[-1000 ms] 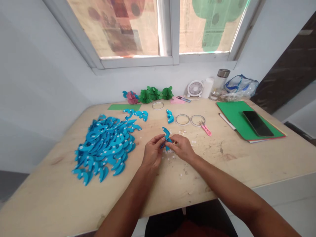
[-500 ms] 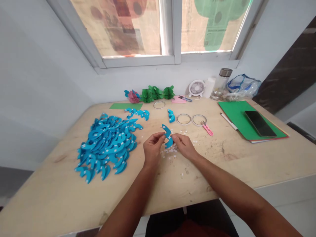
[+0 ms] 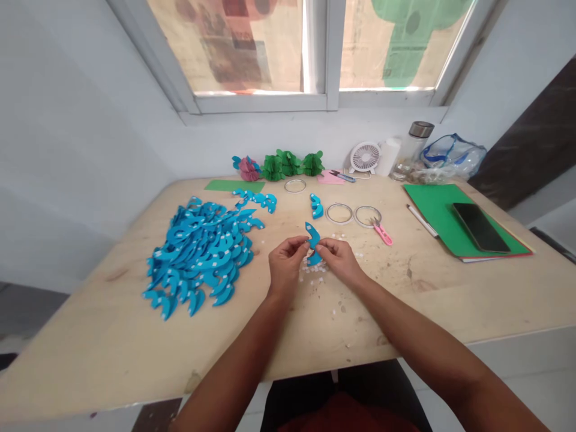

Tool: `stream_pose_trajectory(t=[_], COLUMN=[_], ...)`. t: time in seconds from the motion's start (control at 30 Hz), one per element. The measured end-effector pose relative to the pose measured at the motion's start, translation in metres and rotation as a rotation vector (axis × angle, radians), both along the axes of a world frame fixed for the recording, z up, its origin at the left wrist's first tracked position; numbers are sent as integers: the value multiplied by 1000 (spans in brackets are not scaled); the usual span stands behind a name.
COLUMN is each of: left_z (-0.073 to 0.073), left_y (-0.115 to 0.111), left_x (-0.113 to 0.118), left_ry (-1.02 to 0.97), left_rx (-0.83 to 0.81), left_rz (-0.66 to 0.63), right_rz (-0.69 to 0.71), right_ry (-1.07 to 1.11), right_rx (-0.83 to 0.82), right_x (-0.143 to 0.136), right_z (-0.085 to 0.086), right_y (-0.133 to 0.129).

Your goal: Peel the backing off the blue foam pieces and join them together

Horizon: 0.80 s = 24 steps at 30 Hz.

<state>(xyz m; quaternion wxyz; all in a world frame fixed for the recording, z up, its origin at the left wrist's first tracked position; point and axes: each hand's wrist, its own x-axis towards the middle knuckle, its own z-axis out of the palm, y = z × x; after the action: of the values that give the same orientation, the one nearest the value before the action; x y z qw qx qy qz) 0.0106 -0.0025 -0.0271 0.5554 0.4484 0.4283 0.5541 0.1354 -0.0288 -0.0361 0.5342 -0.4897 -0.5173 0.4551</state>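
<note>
A curved blue paper piece (image 3: 314, 233) with small white squares on it is held between my two hands over the table's middle. My left hand (image 3: 288, 259) pinches its left edge, and my right hand (image 3: 341, 259) grips it from the right, thumb on its surface. Small white squares (image 3: 317, 270) lie scattered on the wood just below the piece. To the left of my hands spreads a large heap of similar blue pieces (image 3: 202, 252). Another small blue stack (image 3: 317, 206) lies just beyond my hands.
Tape rolls (image 3: 339, 213) and pink snips (image 3: 382, 233) lie beyond my right hand. Farther right are a pen (image 3: 422, 221), a green sheet (image 3: 432, 207) and a phone (image 3: 481, 228). Paper flowers (image 3: 288, 165), a fan (image 3: 365, 157) and a bottle (image 3: 411, 149) line the wall.
The view has shifted slightly. My right thumb now lies farther over the middle of the blue piece, and both hands are closer together around it.
</note>
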Motion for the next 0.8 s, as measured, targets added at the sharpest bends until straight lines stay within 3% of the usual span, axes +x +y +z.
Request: stream_pose_trajectory(t=[0.4,0.8], left_z=[4,12], left_y=[-1,-2], left_x=[1,-1], left_ry=[17,-29], left_rx=[-8,-7], left_rz=[-4,-30], right_rz=[-77,-47], right_ry=[-75,-57], right_rx=[-18,-39], right_x=[0,0], right_z=[-5,1], right_y=[1,-1])
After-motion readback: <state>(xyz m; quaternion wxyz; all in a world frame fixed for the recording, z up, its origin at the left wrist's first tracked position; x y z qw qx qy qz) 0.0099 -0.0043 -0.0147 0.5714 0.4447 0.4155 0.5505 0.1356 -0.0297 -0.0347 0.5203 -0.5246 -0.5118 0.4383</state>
